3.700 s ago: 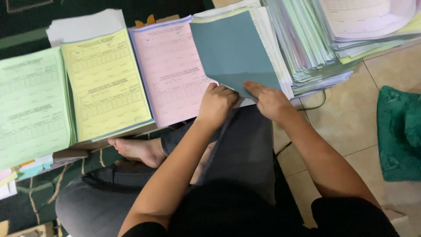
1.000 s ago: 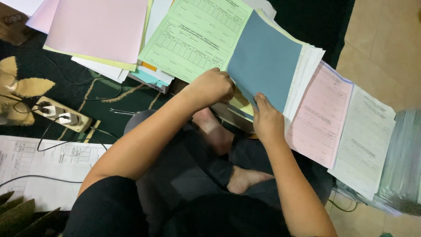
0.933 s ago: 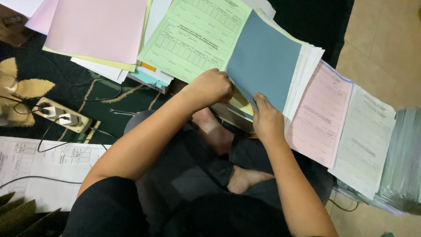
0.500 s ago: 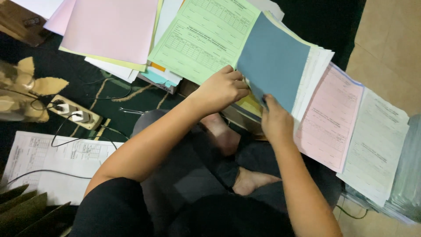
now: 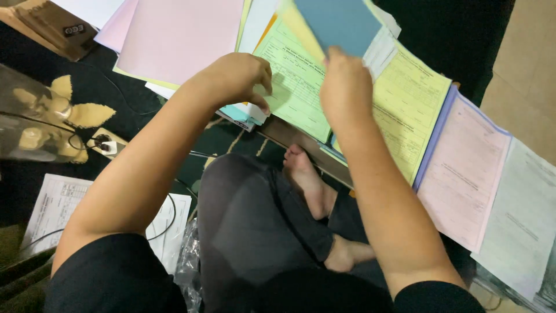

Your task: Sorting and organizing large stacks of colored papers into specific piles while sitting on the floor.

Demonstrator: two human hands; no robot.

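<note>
My right hand [image 5: 346, 87] pinches the lower edge of a blue-grey sheet [image 5: 339, 23] and holds it lifted over the paper stacks at the top of the view. My left hand [image 5: 234, 78] hovers with its fingers curled just above a light green printed form [image 5: 292, 87] and casts a shadow on it; nothing shows in its grasp. A yellow printed form [image 5: 405, 110] lies to the right of the green one, under my right wrist. I sit cross-legged, bare feet [image 5: 307, 179] below the papers.
A pink paper stack [image 5: 179, 35] lies at top left. To the right lie a pink form [image 5: 463, 174] and a pale grey-green form [image 5: 521, 220]. A power strip [image 5: 104, 142] with cables, a white printed sheet [image 5: 58, 203] and a cardboard box [image 5: 46, 23] are at left.
The blue-grey sheet has risen up and away in my right hand. My left hand has let go of it and now hovers over the green form. The yellow form is uncovered.
</note>
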